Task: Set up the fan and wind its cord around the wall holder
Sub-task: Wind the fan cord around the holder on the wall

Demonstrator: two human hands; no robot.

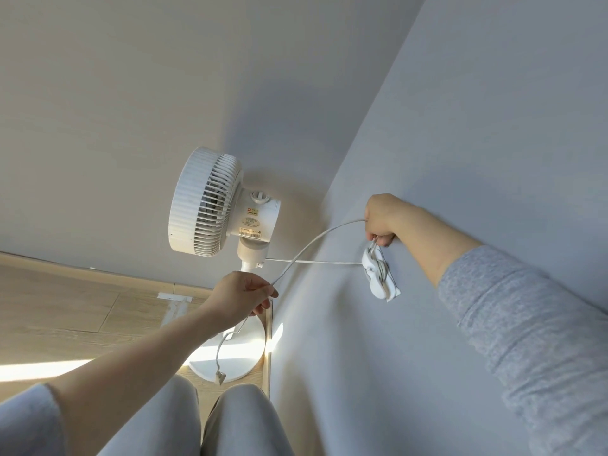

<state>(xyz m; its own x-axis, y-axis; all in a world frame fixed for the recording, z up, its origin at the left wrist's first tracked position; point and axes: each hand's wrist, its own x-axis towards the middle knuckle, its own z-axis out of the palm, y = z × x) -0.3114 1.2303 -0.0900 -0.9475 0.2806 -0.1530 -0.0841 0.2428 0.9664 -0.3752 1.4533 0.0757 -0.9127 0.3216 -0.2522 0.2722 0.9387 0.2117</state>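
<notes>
A white pedestal fan (210, 202) stands upright in the room corner, its round base (230, 353) on the floor. Its white cord (316, 240) runs from the fan's neck to a white wall holder (378, 274) stuck on the right wall, where a few turns lie wound. My right hand (383, 222) grips the cord just above the holder. From there the cord arcs down to my left hand (243, 294), which pinches it in front of the fan's pole. The free end with the plug (219, 376) dangles below my left hand.
Two pale walls meet in the corner behind the fan. Wooden floor (65, 307) with a baseboard lies to the left, with a piece of tape (174, 296) on it. My knees in grey trousers (230, 422) are at the bottom.
</notes>
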